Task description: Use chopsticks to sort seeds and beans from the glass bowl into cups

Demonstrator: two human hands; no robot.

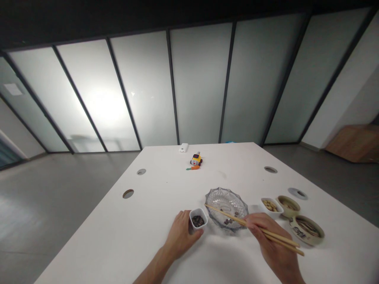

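Observation:
My left hand (180,236) wraps around a small white square cup (198,219) filled with dark seeds, near the table's front. My right hand (274,246) grips a pair of wooden chopsticks (233,217). Their tips reach leftward over a clear cut-glass bowl (220,199), which has a few dark seeds lying at its near side. The glass bowl stands just right of the white cup.
A white table (166,189) with round cable holes (128,193) carries a small white dish of nuts (271,205), two ceramic bowls (306,230), a yellow toy with an orange piece (196,159) and a white box (183,148). Frosted glass panels stand behind.

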